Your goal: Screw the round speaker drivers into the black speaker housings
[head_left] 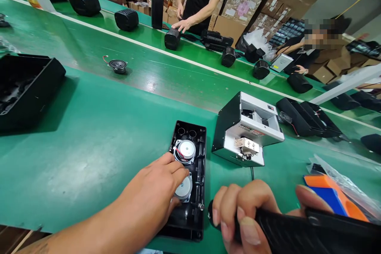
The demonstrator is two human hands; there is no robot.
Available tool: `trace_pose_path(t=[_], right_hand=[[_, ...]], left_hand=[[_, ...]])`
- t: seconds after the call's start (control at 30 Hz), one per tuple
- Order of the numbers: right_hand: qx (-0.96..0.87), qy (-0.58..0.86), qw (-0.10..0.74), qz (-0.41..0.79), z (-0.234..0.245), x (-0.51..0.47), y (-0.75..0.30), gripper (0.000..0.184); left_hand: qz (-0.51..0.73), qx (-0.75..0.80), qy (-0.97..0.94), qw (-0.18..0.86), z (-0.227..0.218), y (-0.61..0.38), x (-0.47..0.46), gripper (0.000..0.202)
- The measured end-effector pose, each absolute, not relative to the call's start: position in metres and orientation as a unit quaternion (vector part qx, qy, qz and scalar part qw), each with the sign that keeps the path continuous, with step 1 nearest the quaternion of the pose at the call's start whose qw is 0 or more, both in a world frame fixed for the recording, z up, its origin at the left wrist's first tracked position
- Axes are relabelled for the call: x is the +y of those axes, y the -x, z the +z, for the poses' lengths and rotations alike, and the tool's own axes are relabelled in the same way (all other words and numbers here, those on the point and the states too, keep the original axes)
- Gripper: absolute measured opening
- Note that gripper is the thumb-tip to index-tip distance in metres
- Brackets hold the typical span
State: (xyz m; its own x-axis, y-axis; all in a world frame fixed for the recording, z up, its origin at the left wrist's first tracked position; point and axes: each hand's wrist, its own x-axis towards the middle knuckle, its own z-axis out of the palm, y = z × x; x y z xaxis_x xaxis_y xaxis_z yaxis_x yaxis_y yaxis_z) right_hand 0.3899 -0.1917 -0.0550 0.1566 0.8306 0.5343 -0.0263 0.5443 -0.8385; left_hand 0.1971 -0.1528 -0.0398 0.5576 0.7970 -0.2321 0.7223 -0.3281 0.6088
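A black speaker housing (195, 206) lies open on the green table, with two round silver speaker drivers (185, 151) inside it. My left hand (151, 194) rests on the housing, fingers curled over the lower driver and pressing it. My right hand (247, 210) is wrapped round the black handle of an electric screwdriver (297, 230), whose body runs off to the lower right. Just beyond the housing stands a white and black screw feeder box (247, 129).
A large black tray (26, 87) sits at the left. A loose driver (118, 65) lies on the conveyor belt. Black housings (309, 118) and an orange and blue object (330, 196) are at the right. Other people work among small black speakers (126, 19) and cardboard boxes across the belt.
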Motion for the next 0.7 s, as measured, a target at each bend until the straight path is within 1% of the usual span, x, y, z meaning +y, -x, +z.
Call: trace_pose_path(t=[0.07, 0.13, 0.23, 0.27, 0.3, 0.43, 0.57, 0.7], right_hand=[[-0.557, 0.355, 0.683, 0.311, -0.061, -0.192, -0.382, 0.021], [-0.555, 0.342, 0.692, 0.310, -0.063, -0.195, -0.377, 0.005], [-0.529, 0.337, 0.710, 0.320, -0.066, -0.199, -0.373, 0.048], [-0.519, 0.341, 0.715, 0.322, -0.067, -0.201, -0.373, 0.055], [-0.516, 0.340, 0.716, 0.324, -0.068, -0.201, -0.372, 0.058], [-0.537, 0.306, 0.713, 0.331, -0.073, -0.198, -0.374, 0.058], [-0.573, 0.265, 0.707, 0.319, -0.074, -0.192, -0.374, 0.051], [-0.583, 0.278, 0.703, 0.297, -0.074, -0.192, -0.369, 0.046]], left_hand=[[0.052, 0.468, -0.812, 0.345, -0.039, -0.197, -0.153, 0.044], [0.055, 0.471, -0.810, 0.345, -0.040, -0.197, -0.153, 0.043], [0.063, 0.473, -0.809, 0.344, -0.042, -0.197, -0.153, 0.046], [0.062, 0.474, -0.809, 0.343, -0.042, -0.197, -0.153, 0.047], [0.059, 0.474, -0.809, 0.343, -0.042, -0.197, -0.153, 0.048], [0.048, 0.475, -0.808, 0.345, -0.041, -0.198, -0.152, 0.049], [0.038, 0.474, -0.813, 0.337, -0.037, -0.200, -0.151, 0.049], [0.026, 0.469, -0.820, 0.326, -0.035, -0.204, -0.151, 0.046]])
